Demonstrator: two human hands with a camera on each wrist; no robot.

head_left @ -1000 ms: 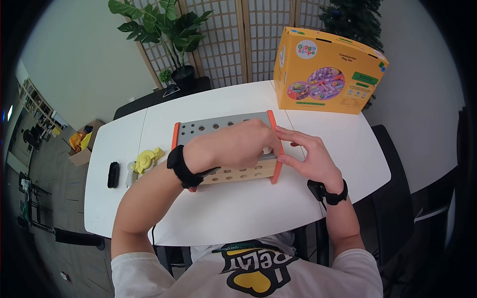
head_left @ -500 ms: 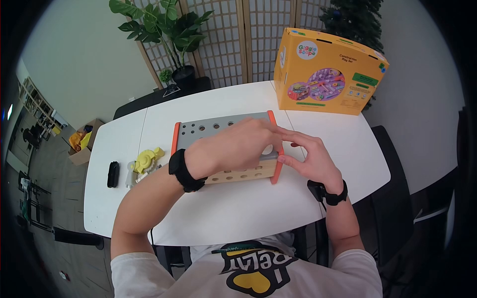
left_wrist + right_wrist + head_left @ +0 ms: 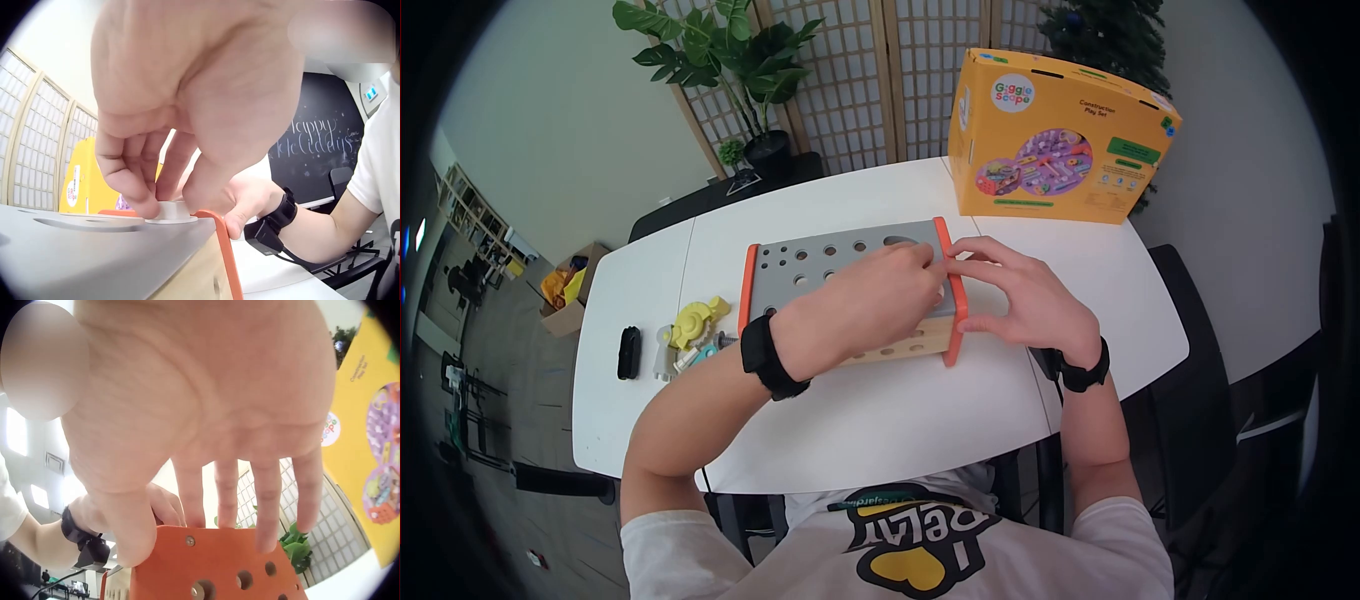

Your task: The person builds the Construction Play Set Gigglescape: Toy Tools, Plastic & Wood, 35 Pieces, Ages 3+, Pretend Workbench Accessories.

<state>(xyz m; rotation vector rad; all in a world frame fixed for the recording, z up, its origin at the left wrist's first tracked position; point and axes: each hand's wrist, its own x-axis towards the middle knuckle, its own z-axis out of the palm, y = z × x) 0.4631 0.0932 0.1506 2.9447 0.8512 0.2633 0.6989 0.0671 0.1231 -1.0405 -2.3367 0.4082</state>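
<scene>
A wooden box toy stands on the white table, with a grey holed top (image 3: 780,290) and orange end panels (image 3: 957,340). Over the top's right end, my left hand (image 3: 855,305) pinches a white round piece (image 3: 172,211) between thumb and fingertips; the piece's flat rim lies at the grey surface. My right hand (image 3: 1035,300) is at the right orange panel (image 3: 219,553), fingers extended along its upper edge and thumb at its near side. My left hand hides part of the top and the near wooden side.
Left of the toy lie a yellow piece (image 3: 696,322), some grey and teal pieces, and a black object (image 3: 629,352). A large yellow carton (image 3: 1060,140) stands at the back right. A potted plant (image 3: 768,150) is behind the table.
My left hand has shifted slightly left, uncovering a larger opening in the grey top. The fingers of my right hand have moved a little apart from my left hand.
</scene>
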